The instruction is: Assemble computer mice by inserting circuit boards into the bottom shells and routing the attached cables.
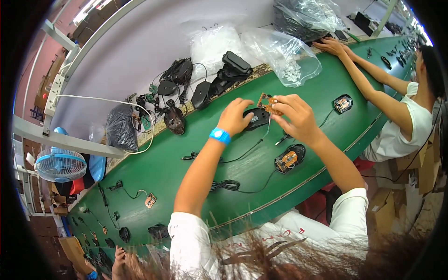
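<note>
A brown circuit board [264, 101] with a cable running down from it is pinched in my right hand [298, 116], just above the bench. Right below it lies a black computer mouse shell [257, 120], open side up. My left hand [234, 116], with a blue band on its wrist, grips the shell's left side, thumb at the near edge and fingers at the far edge. The board is tilted over the shell, apart from most of it. Nearer to me, another mouse [289, 159] without its cover shows a similar board, its black cable coiled to the left.
A green bench [200, 186] curves across. Along its far ledge are black mouse parts [173, 119], a clear bag of small white pieces [291, 70] and a black bag [122, 126]. An open mouse [343, 103] lies right. A co-worker [396, 107] reaches over the bench. Left stands a fan [60, 164].
</note>
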A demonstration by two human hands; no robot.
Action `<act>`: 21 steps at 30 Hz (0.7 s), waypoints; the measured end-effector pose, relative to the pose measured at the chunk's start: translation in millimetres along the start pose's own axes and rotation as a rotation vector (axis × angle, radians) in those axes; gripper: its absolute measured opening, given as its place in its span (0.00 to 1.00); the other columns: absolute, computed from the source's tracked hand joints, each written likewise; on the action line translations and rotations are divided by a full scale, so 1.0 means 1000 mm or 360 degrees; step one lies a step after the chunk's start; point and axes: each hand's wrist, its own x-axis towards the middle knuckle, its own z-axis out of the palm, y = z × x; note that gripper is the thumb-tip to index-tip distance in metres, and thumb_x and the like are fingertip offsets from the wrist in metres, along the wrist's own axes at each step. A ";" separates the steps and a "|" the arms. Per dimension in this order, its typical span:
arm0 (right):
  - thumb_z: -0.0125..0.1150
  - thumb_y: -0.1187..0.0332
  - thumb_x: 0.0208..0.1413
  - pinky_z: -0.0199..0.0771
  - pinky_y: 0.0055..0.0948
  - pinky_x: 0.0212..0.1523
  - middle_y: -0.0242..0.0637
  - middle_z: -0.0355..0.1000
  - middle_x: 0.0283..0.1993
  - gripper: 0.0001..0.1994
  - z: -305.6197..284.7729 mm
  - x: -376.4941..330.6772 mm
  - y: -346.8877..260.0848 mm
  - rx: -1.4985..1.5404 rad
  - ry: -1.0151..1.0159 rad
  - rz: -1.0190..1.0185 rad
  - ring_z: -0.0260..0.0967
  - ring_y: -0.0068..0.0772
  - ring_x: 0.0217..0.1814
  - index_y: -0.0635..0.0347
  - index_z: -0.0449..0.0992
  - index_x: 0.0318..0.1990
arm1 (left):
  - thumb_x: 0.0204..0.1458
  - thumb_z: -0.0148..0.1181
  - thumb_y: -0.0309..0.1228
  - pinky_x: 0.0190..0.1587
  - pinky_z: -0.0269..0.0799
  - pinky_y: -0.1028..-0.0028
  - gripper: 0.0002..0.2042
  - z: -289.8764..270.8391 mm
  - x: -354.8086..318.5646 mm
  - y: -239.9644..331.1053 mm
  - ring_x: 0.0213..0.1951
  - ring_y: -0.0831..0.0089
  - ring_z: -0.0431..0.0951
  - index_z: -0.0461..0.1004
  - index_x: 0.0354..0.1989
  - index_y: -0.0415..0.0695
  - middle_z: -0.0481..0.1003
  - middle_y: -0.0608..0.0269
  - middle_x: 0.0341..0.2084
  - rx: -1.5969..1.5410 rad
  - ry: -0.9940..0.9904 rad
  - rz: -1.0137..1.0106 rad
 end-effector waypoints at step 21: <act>0.75 0.74 0.46 0.78 0.37 0.46 0.39 0.79 0.50 0.16 0.009 -0.004 -0.011 0.0218 -0.0064 0.0119 0.75 0.44 0.48 0.58 0.79 0.44 | 0.43 0.72 0.27 0.57 0.72 0.57 0.19 -0.009 -0.063 0.016 0.59 0.50 0.69 0.81 0.46 0.50 0.71 0.55 0.58 0.0374 -0.0051 0.0049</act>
